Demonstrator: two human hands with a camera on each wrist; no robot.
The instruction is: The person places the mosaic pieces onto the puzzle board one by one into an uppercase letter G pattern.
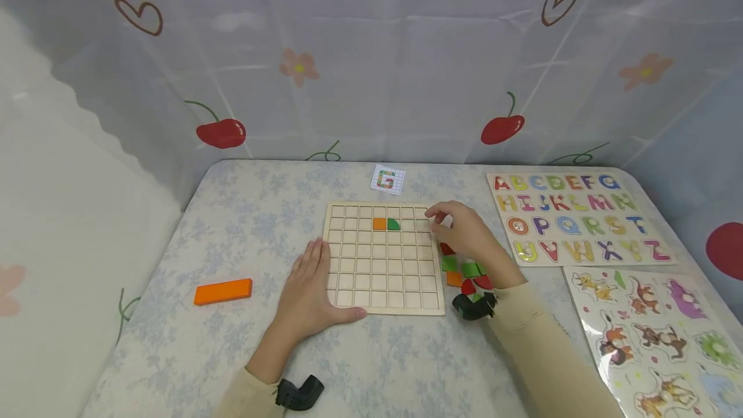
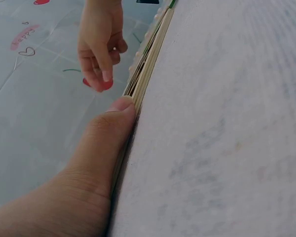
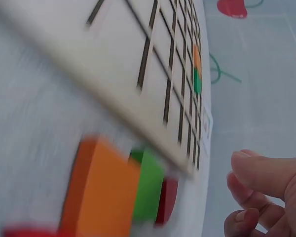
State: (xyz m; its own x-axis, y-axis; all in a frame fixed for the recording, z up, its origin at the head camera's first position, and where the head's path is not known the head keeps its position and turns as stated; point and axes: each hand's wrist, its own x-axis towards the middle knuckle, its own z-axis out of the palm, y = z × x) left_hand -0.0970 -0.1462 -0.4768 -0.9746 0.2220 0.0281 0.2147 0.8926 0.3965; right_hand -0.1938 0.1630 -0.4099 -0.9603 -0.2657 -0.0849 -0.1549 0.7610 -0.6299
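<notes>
My left hand (image 1: 307,286) lies flat with straight fingers against the left side of a wooden grid board (image 1: 383,282), its thumb along the front edge. Close up in the left wrist view, the thumb (image 2: 101,138) touches the board's edge. An orange square tile (image 1: 380,224) and a green rounded tile (image 1: 393,224) sit side by side in the second row from the back. Over the board's right back edge hovers my right hand (image 1: 464,228), fingers loosely bent, nothing visible between them. Below its wrist, loose red, green and orange tiles (image 1: 455,278) lie beside the board.
A small pattern card (image 1: 387,180) with a coloured G lies behind the board. An orange bar-shaped block (image 1: 223,291) is at the left. On the right are an alphabet puzzle board (image 1: 586,218) and an animal picture board (image 1: 656,340). A curtain (image 1: 371,69) hangs behind the table.
</notes>
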